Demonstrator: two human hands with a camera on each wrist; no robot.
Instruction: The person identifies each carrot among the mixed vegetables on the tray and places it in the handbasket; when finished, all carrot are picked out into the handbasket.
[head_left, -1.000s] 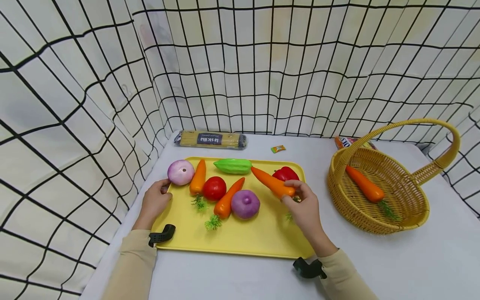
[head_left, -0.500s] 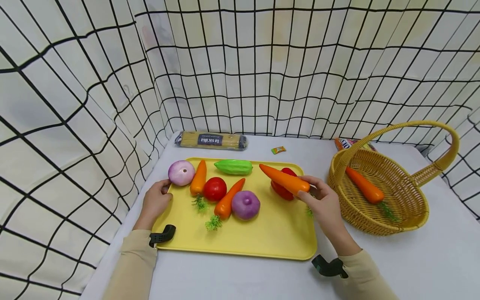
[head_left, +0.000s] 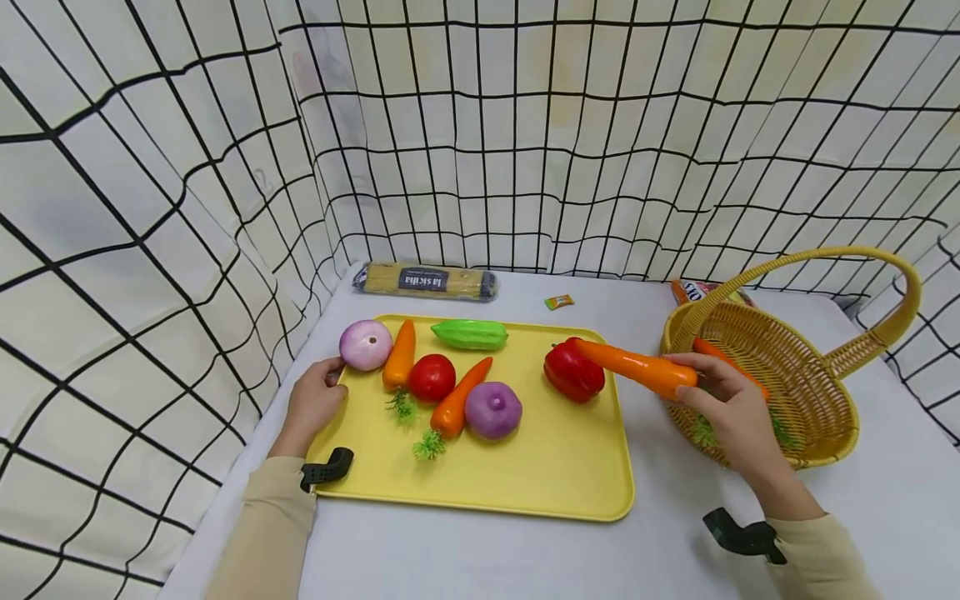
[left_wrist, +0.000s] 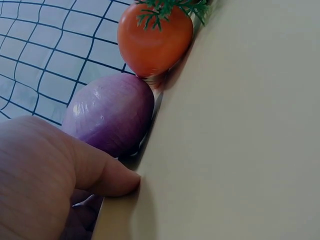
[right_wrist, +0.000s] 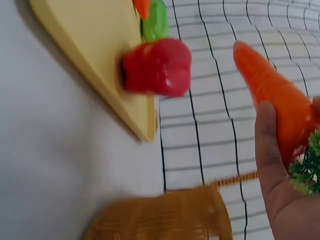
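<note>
My right hand [head_left: 731, 412] pinches an orange carrot [head_left: 637, 367] by its thick end, between thumb and fingers. It is held in the air at the near left rim of the wicker basket [head_left: 843, 442], its tip overlapping the red bell pepper [head_left: 573, 372]. Green leaves [right_wrist: 307, 170] of this carrot show by the palm in the right wrist view. My left hand [head_left: 313, 404] grips the left edge of the yellow tray [head_left: 480, 487], thumb on top and the other fingers mostly hidden. Beside that thumb sits a purple onion [left_wrist: 110, 115]. Another carrot [head_left: 750, 379] lies in the basket, partly covered by my hand.
On the tray lie two carrots [head_left: 400, 357], a tomato [head_left: 432, 378], a round purple vegetable [head_left: 492, 411] and a ridged green vegetable [head_left: 470, 334]. Behind it are a pasta pack [head_left: 423, 281] and a small wrapped candy [head_left: 558, 302]. A colourful packet [head_left: 690, 289] lies behind the basket.
My right hand has carried the carrot rightward from over the tray to the basket's rim, uncovering the bell pepper. My left hand has stayed at the tray's edge.
</note>
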